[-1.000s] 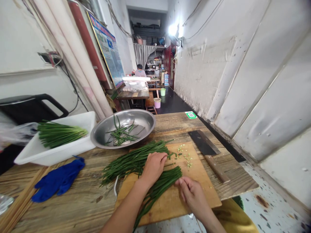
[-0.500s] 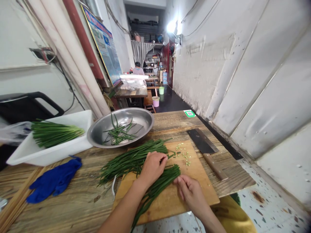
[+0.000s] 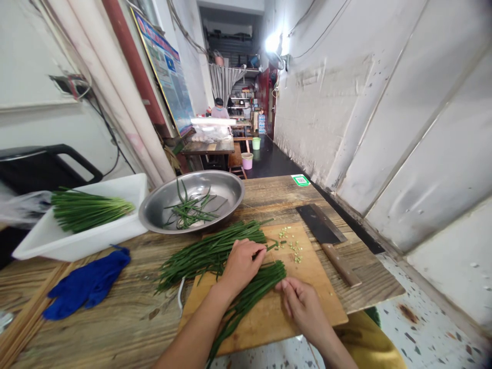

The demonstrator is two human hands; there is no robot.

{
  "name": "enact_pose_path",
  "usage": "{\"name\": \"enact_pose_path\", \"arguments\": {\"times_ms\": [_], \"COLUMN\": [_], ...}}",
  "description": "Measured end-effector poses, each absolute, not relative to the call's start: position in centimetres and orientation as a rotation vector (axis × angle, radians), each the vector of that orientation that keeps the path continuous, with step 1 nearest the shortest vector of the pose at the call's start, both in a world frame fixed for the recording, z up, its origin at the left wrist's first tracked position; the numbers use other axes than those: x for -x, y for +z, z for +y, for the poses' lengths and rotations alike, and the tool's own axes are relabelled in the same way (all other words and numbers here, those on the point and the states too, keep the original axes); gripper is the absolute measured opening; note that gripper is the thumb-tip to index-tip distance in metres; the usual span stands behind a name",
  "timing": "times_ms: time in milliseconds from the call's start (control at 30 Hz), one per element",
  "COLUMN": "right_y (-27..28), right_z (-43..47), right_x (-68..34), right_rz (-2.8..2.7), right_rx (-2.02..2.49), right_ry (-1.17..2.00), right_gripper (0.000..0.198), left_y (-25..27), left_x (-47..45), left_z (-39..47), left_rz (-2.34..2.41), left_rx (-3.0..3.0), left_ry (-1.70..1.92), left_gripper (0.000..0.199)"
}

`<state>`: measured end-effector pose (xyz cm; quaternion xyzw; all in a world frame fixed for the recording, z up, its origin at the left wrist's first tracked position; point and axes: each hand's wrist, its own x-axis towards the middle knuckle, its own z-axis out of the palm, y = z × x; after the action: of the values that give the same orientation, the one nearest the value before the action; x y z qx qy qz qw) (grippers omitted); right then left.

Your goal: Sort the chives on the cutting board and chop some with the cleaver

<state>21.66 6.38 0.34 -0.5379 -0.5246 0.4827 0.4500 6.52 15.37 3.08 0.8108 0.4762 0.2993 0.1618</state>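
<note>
Two bunches of garlic chives lie on a wooden cutting board [image 3: 315, 287]. My left hand [image 3: 243, 264] is closed between the upper bunch [image 3: 215, 246] and the lower bunch [image 3: 255, 294], its forearm crossing the lower one. A thin green strand shows by its fingertips; whether they grip it is unclear. My right hand [image 3: 303, 302] is closed in a pinch at the trimmed ends of the lower bunch, and what lies between its fingers is hidden. Small cut chive bits [image 3: 295, 248] are scattered on the board's far part. A cleaver [image 3: 326, 236] rests on the table to the right.
Beyond the board stands a steel bowl [image 3: 226, 192] with loose chives. At left, a white tub [image 3: 126, 220] holds another chive bunch, with a blue glove [image 3: 90, 282] and wooden sticks [image 3: 28, 318] nearer. A person [image 3: 219, 110] sits at a far table.
Both hands keep nearly the same place and pose. The whole view has shifted very slightly; the chives and cleaver lie as before.
</note>
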Motion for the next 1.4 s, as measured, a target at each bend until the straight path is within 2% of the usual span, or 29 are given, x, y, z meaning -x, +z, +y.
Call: {"name": "enact_pose_path", "arguments": {"times_ms": [633, 833, 1000, 1167, 1300, 1400], "right_y": [0.3, 0.3, 0.3, 0.5, 0.5, 0.3], "right_z": [6.4, 6.4, 6.4, 6.3, 6.2, 6.2], "right_x": [-21.7, -21.7, -21.8, -21.7, -21.8, -22.0], "right_rz": [-1.308, -1.300, -1.260, -1.261, -1.269, -1.281], "right_rx": [1.348, 1.343, 1.341, 1.352, 1.348, 1.342], "right_ry": [1.179, 1.169, 1.143, 1.142, 1.146, 1.151], "right_gripper": [0.051, 0.051, 0.052, 0.053, 0.052, 0.050], "left_y": [3.2, 3.9, 4.6, 4.7, 4.8, 4.8], "left_x": [-6.1, -6.1, -6.2, -5.6, -5.4, -5.4], "left_z": [15.3, 14.8, 14.0, 15.0, 15.7, 15.8], "left_rz": [1.239, 1.182, 0.960, 1.199, 1.307, 1.271], "left_rx": [-2.382, -2.465, -2.490, -2.420, -2.567, -2.552], "left_ry": [0.835, 0.760, 0.618, 0.720, 0.408, 0.322], "left_gripper": [0.025, 0.028, 0.031, 0.027, 0.017, 0.012]}}
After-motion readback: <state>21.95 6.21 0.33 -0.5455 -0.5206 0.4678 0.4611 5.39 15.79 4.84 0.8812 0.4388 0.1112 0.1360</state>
